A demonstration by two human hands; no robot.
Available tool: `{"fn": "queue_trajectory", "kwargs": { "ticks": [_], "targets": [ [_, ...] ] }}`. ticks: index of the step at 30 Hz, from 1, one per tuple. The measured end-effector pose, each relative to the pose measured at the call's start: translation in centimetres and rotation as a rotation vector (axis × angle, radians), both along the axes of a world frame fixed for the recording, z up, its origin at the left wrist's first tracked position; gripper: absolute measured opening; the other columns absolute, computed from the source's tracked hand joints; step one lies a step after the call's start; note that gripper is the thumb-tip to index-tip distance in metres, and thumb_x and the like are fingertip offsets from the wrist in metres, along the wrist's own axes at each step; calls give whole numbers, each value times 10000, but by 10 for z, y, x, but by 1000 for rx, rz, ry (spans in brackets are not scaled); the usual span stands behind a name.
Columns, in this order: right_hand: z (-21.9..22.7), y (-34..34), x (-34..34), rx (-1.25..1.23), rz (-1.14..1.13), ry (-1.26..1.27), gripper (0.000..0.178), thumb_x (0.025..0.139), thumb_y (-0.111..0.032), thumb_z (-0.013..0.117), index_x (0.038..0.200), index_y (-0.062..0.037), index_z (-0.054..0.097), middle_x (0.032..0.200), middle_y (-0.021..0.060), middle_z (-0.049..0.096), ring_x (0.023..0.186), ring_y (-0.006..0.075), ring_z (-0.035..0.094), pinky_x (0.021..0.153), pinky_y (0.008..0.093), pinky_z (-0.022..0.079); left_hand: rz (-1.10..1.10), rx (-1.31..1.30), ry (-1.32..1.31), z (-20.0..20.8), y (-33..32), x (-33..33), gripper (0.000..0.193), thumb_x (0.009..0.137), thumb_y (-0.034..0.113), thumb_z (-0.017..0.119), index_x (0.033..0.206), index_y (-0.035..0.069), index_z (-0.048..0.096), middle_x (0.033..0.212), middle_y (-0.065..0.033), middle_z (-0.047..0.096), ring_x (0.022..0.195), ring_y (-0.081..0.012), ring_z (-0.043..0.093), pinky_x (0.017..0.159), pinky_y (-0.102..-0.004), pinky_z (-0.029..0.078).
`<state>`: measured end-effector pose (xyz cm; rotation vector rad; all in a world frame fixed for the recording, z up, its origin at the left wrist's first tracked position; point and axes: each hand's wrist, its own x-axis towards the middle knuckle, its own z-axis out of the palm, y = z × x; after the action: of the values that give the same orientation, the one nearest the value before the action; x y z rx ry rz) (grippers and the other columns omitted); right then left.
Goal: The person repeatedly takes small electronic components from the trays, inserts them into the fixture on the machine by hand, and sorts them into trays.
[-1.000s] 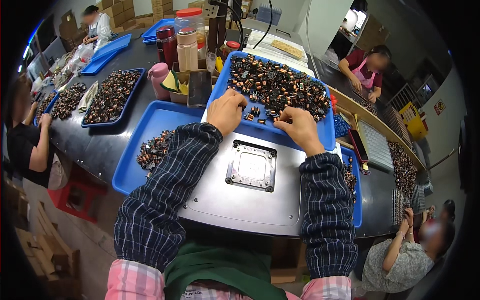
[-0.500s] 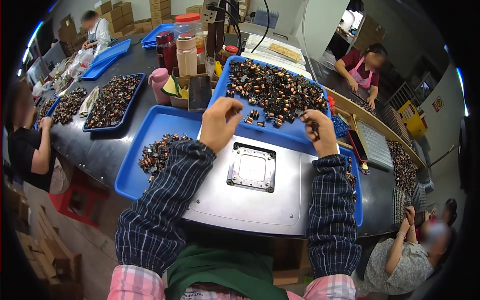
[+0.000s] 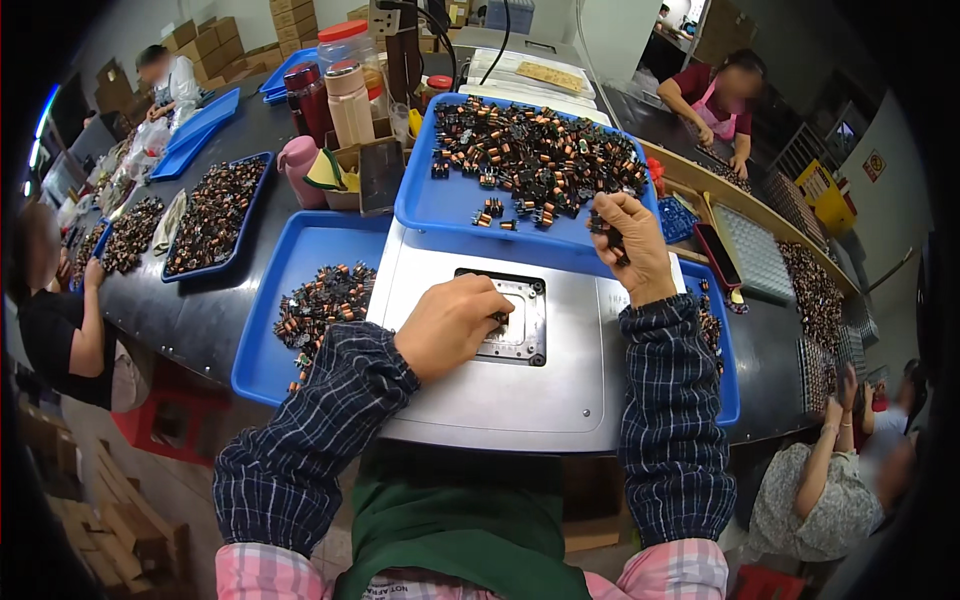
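My left hand is over the square metal fixture plate set into a silver machine top. Its thumb and fingertips pinch a small dark coil component just above or touching the plate; the gap cannot be made out. My right hand is raised at the near right corner of a blue tray and closes round several small black-and-copper coils. A large pile of such coils fills the far part of that tray, and a few lie loose near its front edge.
Left of the machine, a blue tray holds another coil heap. Bottles and a small carton stand behind it. At the right are a dark phone and a white gridded tray. Other people work around the bench.
My left hand has come down from the tray's front edge to the fixture plate, holding a coil. My right hand stays beside the tray with its coils. The view has shifted slightly.
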<state>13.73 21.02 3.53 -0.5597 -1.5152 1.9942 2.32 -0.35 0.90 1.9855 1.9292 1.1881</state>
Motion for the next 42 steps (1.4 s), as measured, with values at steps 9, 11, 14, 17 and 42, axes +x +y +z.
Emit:
{"fn": "queue_trajectory", "kwargs": {
  "ticks": [9, 11, 14, 17, 42],
  "targets": [
    [8, -47, 7, 192, 294, -137, 206, 738, -23, 605, 937, 27, 586, 724, 76, 580, 585, 91, 582, 351, 160, 366, -28, -12, 148, 0, 5, -1, 169, 666, -11, 575, 830, 21, 604, 765, -106, 550, 759, -280, 535, 663, -350, 444],
    [6, -53, 7, 288, 340, -235, 187, 748, -28, 608, 919, 43, 582, 708, 56, 566, 535, 70, 531, 339, 158, 363, -31, -12, 162, 1, 5, 0, 167, 665, -5, 577, 828, 23, 604, 757, -104, 547, 760, -280, 533, 665, -355, 440],
    [4, -61, 6, 311, 332, -259, 195, 751, -47, 613, 925, 37, 584, 693, 35, 561, 517, 46, 497, 352, 158, 351, -8, -91, 197, 4, 6, 2, 158, 668, -4, 575, 819, 31, 601, 760, -102, 549, 768, -279, 534, 669, -356, 435],
    [0, -62, 4, 409, 323, -291, 180, 743, -45, 612, 911, 19, 597, 674, 27, 565, 515, 31, 489, 352, 160, 335, -3, -45, 169, 2, 4, 0, 174, 658, 1, 591, 828, 33, 605, 754, -102, 549, 767, -285, 531, 670, -360, 436],
    [-1, -73, -6, 620, 310, -201, 103, 733, -68, 613, 813, -3, 606, 646, 44, 555, 468, 84, 494, 400, 213, 381, 377, 147, 2, 4, 50, -71, 176, 714, 88, 606, 880, 29, 614, 814, -100, 554, 757, -202, 556, 664, -289, 435]
  ]
}}
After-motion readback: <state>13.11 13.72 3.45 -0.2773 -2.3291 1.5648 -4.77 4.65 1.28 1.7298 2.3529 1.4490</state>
